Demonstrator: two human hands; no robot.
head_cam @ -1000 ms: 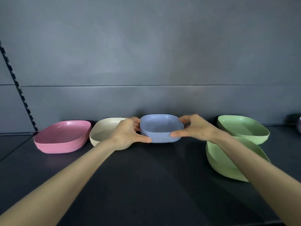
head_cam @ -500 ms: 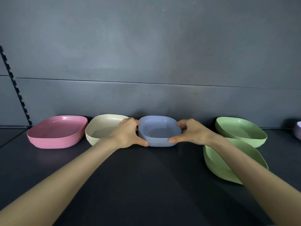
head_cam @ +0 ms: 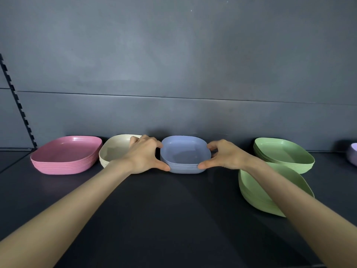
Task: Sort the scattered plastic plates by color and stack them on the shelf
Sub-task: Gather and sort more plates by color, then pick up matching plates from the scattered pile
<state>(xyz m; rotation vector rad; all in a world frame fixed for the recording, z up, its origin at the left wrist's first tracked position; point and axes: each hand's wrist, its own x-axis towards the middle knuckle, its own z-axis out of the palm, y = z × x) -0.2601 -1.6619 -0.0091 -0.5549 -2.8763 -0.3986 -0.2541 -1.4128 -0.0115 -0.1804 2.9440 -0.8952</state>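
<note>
A stack of blue plates (head_cam: 185, 154) stands on the dark shelf (head_cam: 154, 209) against the back wall. My left hand (head_cam: 144, 154) grips its left side, thumb at the front corner. My right hand (head_cam: 225, 155) grips its right side the same way. To the left a cream stack (head_cam: 114, 151) is partly hidden by my left hand, and a pink stack (head_cam: 66, 154) lies further left. On the right stand two green stacks: one at the back (head_cam: 284, 154), one nearer (head_cam: 257, 192) partly covered by my right forearm.
A purple plate (head_cam: 352, 156) shows at the far right edge. A slotted shelf upright (head_cam: 17, 105) runs up the left side. The grey back wall (head_cam: 173, 74) rises right behind the plates.
Both hands have carried the blue stack a little further back and set it lower, in line with the cream and pink stacks. The camera has moved closer.
</note>
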